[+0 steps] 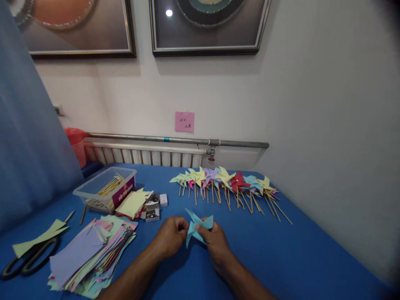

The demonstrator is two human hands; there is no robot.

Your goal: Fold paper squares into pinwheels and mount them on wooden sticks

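Note:
A light blue paper pinwheel (194, 220), its blades folded, is pinched in my right hand (215, 241), the thumb pressed on its middle. Just left of it, my left hand (171, 236) is closed, thumb and fingers drawn together. Whatever that hand may hold is hidden or too small to see. Behind the hands stand two small open boxes of metal pins (152, 215), with a small white box (163, 200) beside them. Farther back to the right, finished pinwheels on sticks (225, 178) lie in a row in several colours.
Cut paper sheets (81, 254) are piled at the left, near black-handled scissors (37, 254) partly under a pale green strip (40, 237). A clear plastic box (84, 192) holds wooden sticks, with yellow paper (133, 203) beside it. Blue cloth covers the table (281, 258); a pipe (187, 139) runs along the wall.

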